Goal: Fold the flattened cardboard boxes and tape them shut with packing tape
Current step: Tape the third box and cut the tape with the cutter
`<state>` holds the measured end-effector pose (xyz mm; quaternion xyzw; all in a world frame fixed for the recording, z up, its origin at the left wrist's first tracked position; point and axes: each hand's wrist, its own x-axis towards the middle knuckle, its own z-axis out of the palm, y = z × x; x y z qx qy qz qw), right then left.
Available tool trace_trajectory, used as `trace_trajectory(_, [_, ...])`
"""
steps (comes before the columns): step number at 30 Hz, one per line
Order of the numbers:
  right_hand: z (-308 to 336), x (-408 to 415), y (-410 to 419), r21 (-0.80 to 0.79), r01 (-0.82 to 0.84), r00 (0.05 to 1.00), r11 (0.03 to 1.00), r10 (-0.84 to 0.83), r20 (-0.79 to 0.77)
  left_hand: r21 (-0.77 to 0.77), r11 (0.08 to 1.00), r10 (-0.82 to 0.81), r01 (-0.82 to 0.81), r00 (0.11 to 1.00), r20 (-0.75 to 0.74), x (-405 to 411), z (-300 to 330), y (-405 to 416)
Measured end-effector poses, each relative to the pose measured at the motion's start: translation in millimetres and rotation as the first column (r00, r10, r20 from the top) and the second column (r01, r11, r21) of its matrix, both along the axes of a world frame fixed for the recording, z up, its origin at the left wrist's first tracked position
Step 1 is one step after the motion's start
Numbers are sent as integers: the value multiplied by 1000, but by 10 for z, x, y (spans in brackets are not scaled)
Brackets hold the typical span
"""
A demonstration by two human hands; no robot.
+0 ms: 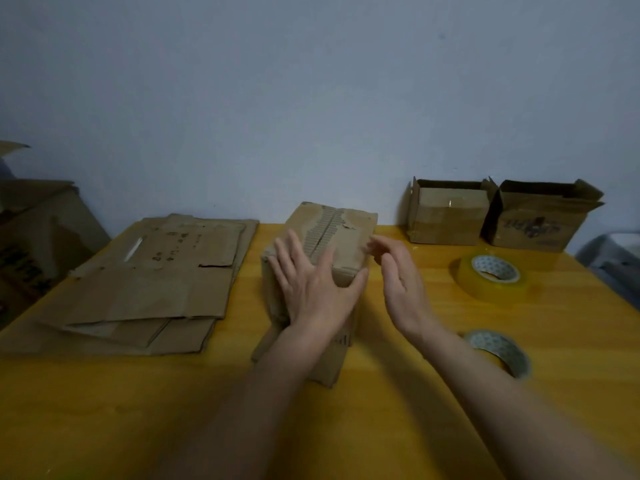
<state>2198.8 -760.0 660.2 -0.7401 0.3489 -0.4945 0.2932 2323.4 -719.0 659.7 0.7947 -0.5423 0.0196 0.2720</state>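
The folded box (332,237) sits mid-table (415,393), its long axis running away toward the wall, torn seam on top. The left hand (311,289) presses flat on it, fingers straight; the right hand (398,282) hovers just beside, fingers relaxed, holding nothing. Flattened boxes (156,278) lie left; two open boxes (446,216) stand far right, contents hidden; two tape rolls (491,277) lie near.

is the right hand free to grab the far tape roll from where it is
Probably yes: the right hand is open beside the box, holding nothing, and only bare table lies between it and the far tape roll.
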Motion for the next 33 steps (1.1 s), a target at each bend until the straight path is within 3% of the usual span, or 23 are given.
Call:
trace_trajectory(3, [116,-196,-101,38,173,985,984,-171,-35,-28,975,-220,219,974,-47,305,58,-76])
trace_trajectory(6, [127,-451,-261,145,248,968,958,-239,-78,-113,889,-454,444,885,-100,641,64,-19])
trace_trajectory(8, [91,-515,-329,211,266,963,941,-251,-94,-156,851,-514,501,855,-63,816,40,17])
trace_trajectory(11, [46,-431,-323,308,219,975,926,-196,-104,-251,851,-484,461,875,-33,968,-11,48])
trace_trajectory(14, [47,-238,-192,375,91,996,923,-85,-32,-344,926,-198,158,977,-85,965,21,60])
trace_trajectory(16, [55,-113,-54,436,-59,998,898,37,58,-294,956,-8,-24,994,-108,848,137,58])
trace_trajectory(17, [49,-66,1,440,-110,993,891,86,75,-246,969,2,-21,997,-77,756,201,49])
trace_trajectory(22, [148,-90,62,425,-162,982,891,101,162,193,976,-133,104,981,142,167,428,-80])
trace_trajectory(24, [161,-173,11,452,-101,985,886,25,170,300,948,-168,104,966,195,3,388,-133])
trace_trajectory(27, [72,-289,-138,403,125,983,907,-169,76,300,944,-221,139,941,257,-61,330,-119])
trace_trajectory(30, [72,-351,-245,354,291,954,889,-300,-30,338,867,-454,365,858,238,52,354,5])
trace_trajectory(33, [132,-313,-248,346,307,950,887,-310,-50,409,758,-619,509,759,202,223,456,112])
